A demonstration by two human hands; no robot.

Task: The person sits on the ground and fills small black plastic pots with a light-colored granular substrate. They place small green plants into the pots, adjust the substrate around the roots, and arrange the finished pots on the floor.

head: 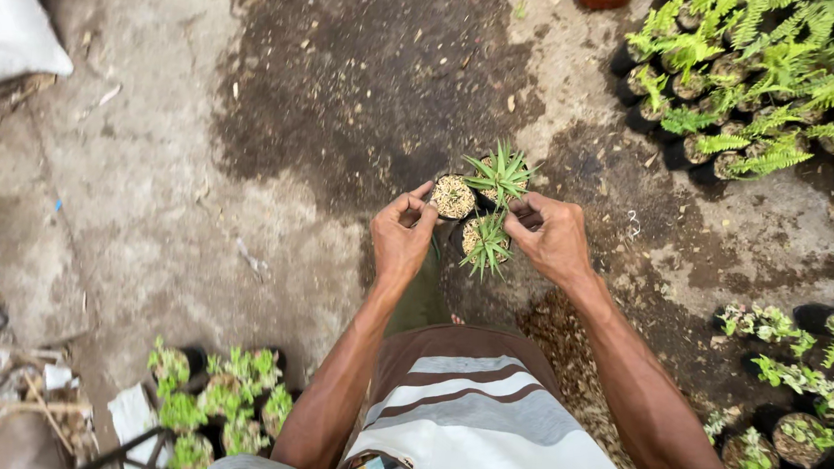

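Hands meet mid-frame over stained concrete floor (153, 183), holding a cluster of three small black pots between them. Left hand (403, 232) is pinched narrow on the rim of the empty-looking pot (453, 196), which holds pale husk-like fill and no visible plant. Right hand (550, 237) has its fingers closed on the side of the cluster, beside the upper spiky plant (501, 172). Lower spiky plant (486, 240) sits in its own pot between the two hands. Pot mouths face up toward the camera, so the long axes run roughly vertical; leaves fan outward from the centres. All three pots touch each other.

Top right: group of black pots with ferns (758, 72). Right edge: pots with small variegated plants (797, 416). Bottom left: pots with light green seedlings (223, 400). White sack (10, 23) top left.
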